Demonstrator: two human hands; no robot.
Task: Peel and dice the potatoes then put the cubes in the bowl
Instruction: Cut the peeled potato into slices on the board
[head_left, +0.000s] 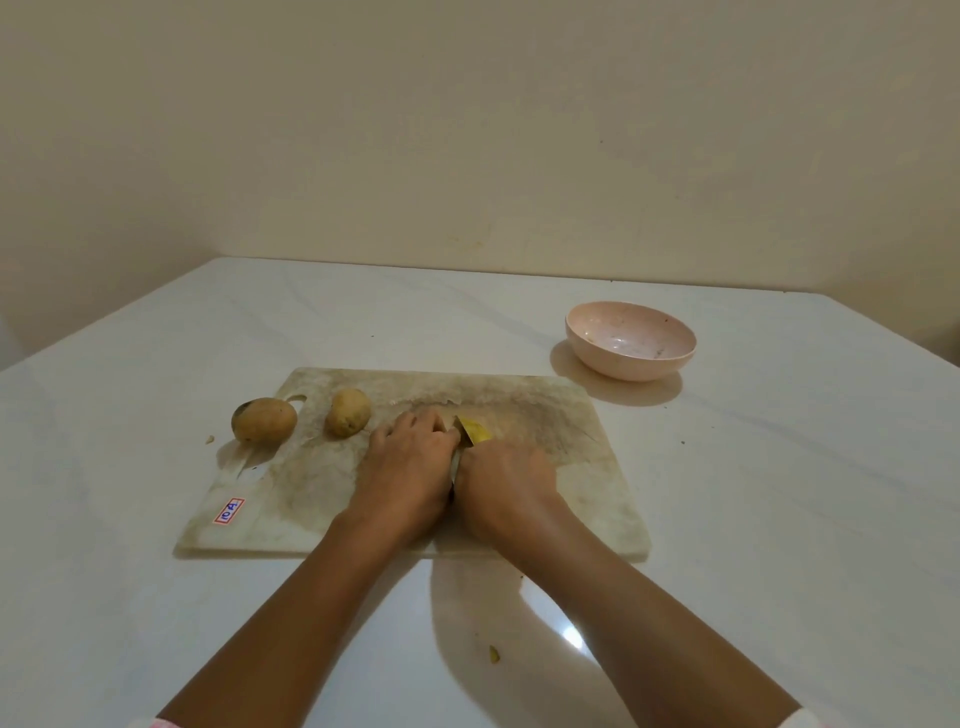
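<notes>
Knife (457, 462) mostly hidden between my hands; right hand (506, 480) wraps its handle, left hand (410, 467) covers yellow piece (477, 431); left grip unclear.

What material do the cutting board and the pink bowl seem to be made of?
The cutting board looks like white plastic with a matte, worn finish: it has a moulded handle slot, and grey-brown staining and cut marks cover its middle. The pink bowl looks like plastic or melamine, with a smooth, slightly glossy surface that shows soft highlights inside; glazed ceramic cannot be ruled out.
</notes>
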